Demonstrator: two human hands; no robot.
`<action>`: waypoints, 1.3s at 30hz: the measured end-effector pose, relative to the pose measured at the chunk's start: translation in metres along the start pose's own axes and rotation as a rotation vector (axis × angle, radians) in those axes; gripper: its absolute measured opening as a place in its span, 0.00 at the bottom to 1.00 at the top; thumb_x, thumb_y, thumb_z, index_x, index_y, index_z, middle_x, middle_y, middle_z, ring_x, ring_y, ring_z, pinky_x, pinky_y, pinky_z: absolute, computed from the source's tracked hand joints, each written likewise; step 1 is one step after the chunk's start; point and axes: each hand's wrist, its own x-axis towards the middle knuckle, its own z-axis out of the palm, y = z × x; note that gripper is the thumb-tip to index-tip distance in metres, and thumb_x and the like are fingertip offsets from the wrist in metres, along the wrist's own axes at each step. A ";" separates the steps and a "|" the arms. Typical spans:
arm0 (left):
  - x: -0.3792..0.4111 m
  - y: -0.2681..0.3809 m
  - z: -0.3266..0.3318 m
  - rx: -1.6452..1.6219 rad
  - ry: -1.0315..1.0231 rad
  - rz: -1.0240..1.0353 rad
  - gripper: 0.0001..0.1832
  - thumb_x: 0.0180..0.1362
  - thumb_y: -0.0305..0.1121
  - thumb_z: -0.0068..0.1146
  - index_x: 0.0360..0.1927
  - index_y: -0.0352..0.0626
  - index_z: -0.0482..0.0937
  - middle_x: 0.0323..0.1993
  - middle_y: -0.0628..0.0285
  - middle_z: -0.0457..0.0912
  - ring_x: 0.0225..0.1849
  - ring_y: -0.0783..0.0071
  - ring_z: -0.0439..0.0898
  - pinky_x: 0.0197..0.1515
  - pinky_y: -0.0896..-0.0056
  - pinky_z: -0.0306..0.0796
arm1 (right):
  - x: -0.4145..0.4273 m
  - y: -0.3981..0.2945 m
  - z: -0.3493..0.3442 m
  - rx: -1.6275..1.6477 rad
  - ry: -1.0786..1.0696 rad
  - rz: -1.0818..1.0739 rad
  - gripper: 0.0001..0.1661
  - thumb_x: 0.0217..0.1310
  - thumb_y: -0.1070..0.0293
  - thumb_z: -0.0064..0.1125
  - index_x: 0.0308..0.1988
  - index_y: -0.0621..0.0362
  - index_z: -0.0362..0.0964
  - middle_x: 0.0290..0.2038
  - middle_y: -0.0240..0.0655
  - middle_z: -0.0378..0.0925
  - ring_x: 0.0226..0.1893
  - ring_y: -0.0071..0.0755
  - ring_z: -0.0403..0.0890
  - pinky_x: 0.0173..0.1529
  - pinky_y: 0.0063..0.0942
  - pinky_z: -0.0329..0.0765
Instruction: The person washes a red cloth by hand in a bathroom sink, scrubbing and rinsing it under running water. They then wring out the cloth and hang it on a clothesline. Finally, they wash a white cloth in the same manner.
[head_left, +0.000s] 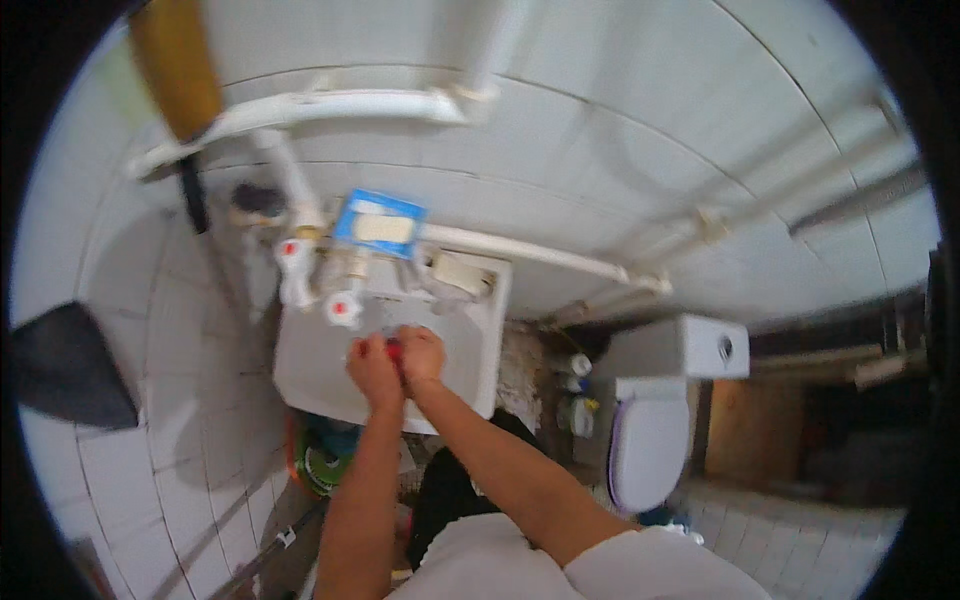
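Observation:
My left hand (375, 373) and my right hand (421, 356) are close together over the basin of a white sink (300, 375). Between them shows a small red item (394, 352), partly hidden by the fingers; what it is cannot be told. Both hands grip it. Just beyond the hands stands a white tap with a red mark (342, 307), and another such tap (294, 259) is to its left.
A soap bar (382, 228) lies on a blue tray (409, 247) behind the taps. Another pale bar (459, 274) rests on the sink's back right corner. White pipes (360, 106) run along the tiled wall. A toilet (651, 450) stands right; a green basin (319, 465) sits below the sink.

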 end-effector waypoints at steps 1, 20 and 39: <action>-0.002 0.008 0.000 -0.199 -0.010 -0.073 0.12 0.56 0.35 0.51 0.24 0.34 0.72 0.26 0.61 0.74 0.27 0.72 0.70 0.31 0.67 0.68 | -0.004 -0.002 0.005 -0.107 0.040 -0.139 0.13 0.53 0.63 0.58 0.24 0.62 0.73 0.25 0.42 0.78 0.25 0.42 0.77 0.32 0.36 0.74; 0.004 -0.015 -0.052 -0.547 -0.649 -0.643 0.15 0.61 0.41 0.48 0.46 0.43 0.73 0.44 0.57 0.80 0.43 0.62 0.79 0.38 0.58 0.75 | -0.065 -0.057 -0.051 -0.554 -0.375 -0.833 0.12 0.52 0.61 0.56 0.27 0.59 0.75 0.30 0.45 0.76 0.30 0.50 0.79 0.33 0.40 0.76; -0.425 0.180 0.120 0.042 -1.486 0.500 0.15 0.56 0.24 0.53 0.49 0.34 0.76 0.50 0.56 0.78 0.49 0.68 0.77 0.54 0.68 0.70 | -0.186 -0.080 -0.548 0.386 -0.418 -0.283 0.47 0.55 0.59 0.66 0.67 0.57 0.48 0.63 0.35 0.59 0.64 0.31 0.60 0.65 0.35 0.60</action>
